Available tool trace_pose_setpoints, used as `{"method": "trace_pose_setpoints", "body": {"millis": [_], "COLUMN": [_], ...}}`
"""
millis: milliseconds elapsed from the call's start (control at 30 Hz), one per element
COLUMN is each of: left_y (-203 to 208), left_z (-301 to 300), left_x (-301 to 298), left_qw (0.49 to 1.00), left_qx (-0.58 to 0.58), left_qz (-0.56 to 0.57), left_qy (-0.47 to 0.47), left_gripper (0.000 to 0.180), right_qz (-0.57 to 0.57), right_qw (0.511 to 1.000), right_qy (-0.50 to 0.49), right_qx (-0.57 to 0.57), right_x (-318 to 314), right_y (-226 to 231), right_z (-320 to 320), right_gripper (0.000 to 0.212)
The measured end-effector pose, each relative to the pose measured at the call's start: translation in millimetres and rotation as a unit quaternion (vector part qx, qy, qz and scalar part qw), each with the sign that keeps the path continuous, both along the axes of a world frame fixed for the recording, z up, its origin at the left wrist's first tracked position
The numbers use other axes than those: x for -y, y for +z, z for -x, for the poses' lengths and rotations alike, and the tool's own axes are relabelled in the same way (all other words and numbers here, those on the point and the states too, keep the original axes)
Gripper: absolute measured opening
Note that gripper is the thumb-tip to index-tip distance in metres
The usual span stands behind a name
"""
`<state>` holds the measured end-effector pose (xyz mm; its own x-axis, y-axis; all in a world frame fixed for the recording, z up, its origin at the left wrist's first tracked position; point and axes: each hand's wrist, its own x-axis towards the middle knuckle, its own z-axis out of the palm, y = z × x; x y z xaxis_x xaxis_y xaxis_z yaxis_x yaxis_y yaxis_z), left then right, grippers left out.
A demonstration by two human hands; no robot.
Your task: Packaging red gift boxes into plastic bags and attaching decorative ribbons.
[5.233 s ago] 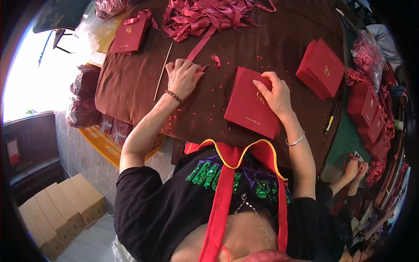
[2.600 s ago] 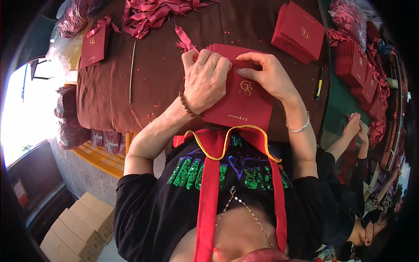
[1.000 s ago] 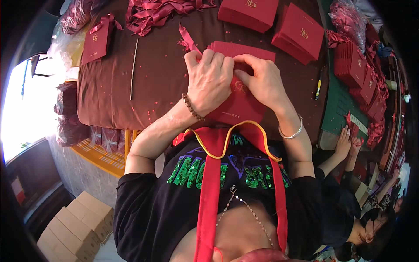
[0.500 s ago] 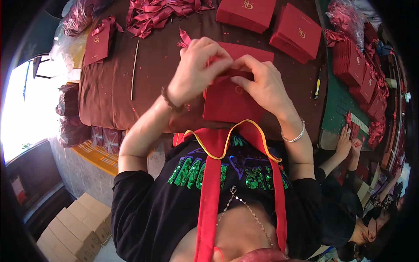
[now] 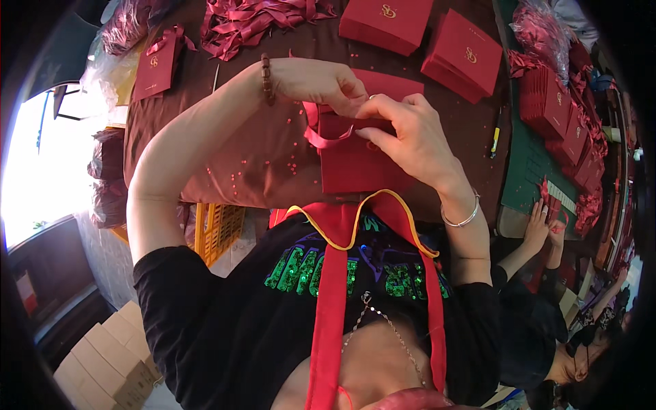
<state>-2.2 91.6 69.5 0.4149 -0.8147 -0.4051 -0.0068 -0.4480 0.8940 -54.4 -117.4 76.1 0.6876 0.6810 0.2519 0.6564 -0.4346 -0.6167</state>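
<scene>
A dark red paper bag (image 5: 355, 164) lies on the cloth-covered table in front of me, its top edge between my hands. A pink-red satin ribbon (image 5: 329, 141) loops out at the bag's upper left side. My left hand (image 5: 324, 85) reaches over the bag's top, fingers pinched; whatever they grip is hidden. Against the same edge, my right hand (image 5: 413, 133) is closed, thumb in front and fingers behind, gripping the bag. The fingertips of both hands meet there. Another flat red piece (image 5: 389, 83) lies just beyond the bag.
Stacks of red bags (image 5: 386, 24) stand at the far right, with loose ribbons (image 5: 256, 24) heaped at the far side. A finished bag (image 5: 157, 65) lies far left. A yellow-black pen (image 5: 495, 142) and red bits (image 5: 266, 171) lie on the brown cloth (image 5: 225, 160). Right, a co-worker's hands (image 5: 540, 225) handle ribbon.
My left forearm has swung outward, elbow up and left, and its hand is now turned over the bag's top. The ribbon now loops at the bag's left. My right hand barely moved.
</scene>
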Motion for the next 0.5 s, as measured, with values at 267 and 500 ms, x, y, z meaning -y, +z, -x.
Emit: {"method": "trace_pose_setpoints", "body": {"millis": [267,500], "left_y": [-20,6], "left_z": [1,59], "left_x": [-2,7], "left_qw": [0.94,0.79], "left_qx": [0.034,0.554], "left_qz": [0.139,-0.076], "left_qy": [0.309,0.252], "left_gripper": [0.017,0.018], "right_qz": [-0.017,-0.034], "right_qw": [1.0,0.966], "right_qy": [0.015,-0.072], "right_qx": [-0.004,-0.246], "right_x": [1,7], "right_y": [-1,-5], "right_z": [0,-11], "right_gripper": [0.017,0.024]}}
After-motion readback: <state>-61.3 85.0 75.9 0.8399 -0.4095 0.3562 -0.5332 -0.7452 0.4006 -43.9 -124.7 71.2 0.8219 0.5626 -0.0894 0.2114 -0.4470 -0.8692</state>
